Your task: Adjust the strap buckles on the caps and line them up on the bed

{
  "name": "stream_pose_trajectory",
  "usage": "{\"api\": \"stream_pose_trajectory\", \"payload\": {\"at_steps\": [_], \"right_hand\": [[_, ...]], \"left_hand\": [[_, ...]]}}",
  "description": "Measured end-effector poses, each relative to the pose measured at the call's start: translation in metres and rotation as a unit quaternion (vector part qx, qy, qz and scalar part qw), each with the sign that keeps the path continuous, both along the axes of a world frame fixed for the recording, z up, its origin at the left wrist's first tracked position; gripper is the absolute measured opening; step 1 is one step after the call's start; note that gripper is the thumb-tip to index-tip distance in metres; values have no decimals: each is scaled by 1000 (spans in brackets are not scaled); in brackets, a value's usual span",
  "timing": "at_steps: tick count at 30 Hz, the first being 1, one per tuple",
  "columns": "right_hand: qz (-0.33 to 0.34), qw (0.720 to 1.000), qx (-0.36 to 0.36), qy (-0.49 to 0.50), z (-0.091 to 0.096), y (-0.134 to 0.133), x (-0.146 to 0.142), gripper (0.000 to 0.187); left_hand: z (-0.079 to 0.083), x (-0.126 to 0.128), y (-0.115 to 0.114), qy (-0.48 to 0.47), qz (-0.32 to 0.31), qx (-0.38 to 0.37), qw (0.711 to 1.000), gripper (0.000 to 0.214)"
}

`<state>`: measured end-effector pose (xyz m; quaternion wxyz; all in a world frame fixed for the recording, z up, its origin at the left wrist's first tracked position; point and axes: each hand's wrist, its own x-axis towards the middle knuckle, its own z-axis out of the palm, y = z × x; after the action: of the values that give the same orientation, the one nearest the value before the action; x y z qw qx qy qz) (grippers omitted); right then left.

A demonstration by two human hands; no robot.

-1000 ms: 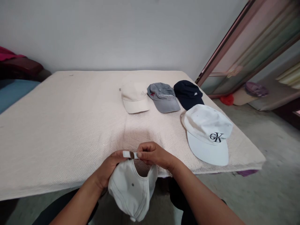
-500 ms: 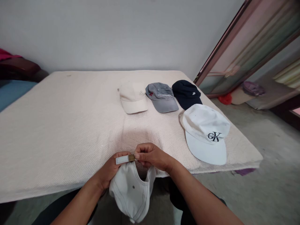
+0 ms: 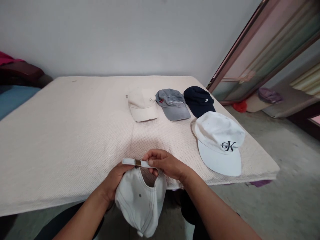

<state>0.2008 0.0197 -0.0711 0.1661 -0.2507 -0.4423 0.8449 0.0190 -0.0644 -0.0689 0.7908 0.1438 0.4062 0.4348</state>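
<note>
I hold a white cap (image 3: 140,203) with grey stitching upside down over the table's near edge, its back opening facing up. My left hand (image 3: 115,180) grips the cap's rear from the left, below the strap. My right hand (image 3: 166,164) pinches the white adjustment strap (image 3: 132,162), which passes through a small brass buckle (image 3: 137,162) and sticks out to the left. Both hands are closed on the cap.
On the cream-covered table (image 3: 62,133) lie a beige cap (image 3: 142,104), a grey cap (image 3: 173,104), a navy cap (image 3: 199,100) and a white cap with a dark logo (image 3: 220,142). A glass door frame (image 3: 252,56) leans at the right. Dark furniture (image 3: 17,75) stands at the far left.
The strap has slid further through the buckle and now sticks out longer to the left. My right hand has risen slightly.
</note>
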Motion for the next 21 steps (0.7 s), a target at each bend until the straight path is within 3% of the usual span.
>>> {"api": "stream_pose_trajectory", "payload": {"at_steps": [9, 14, 18, 21], "right_hand": [[2, 1000, 14, 18, -3, -5, -8, 18], [-2, 999, 34, 4, -5, -5, -11, 19], [-3, 999, 42, -16, -4, -5, -14, 21], [-14, 998, 43, -34, -2, -6, -17, 21]], "left_hand": [[-3, 3, 1, 44, -21, 33, 998, 17], [-5, 1, 1, 51, -1, 7, 999, 13], [-4, -3, 1, 2, 1, -52, 999, 39], [-5, -6, 1, 29, -17, -19, 999, 34]]}}
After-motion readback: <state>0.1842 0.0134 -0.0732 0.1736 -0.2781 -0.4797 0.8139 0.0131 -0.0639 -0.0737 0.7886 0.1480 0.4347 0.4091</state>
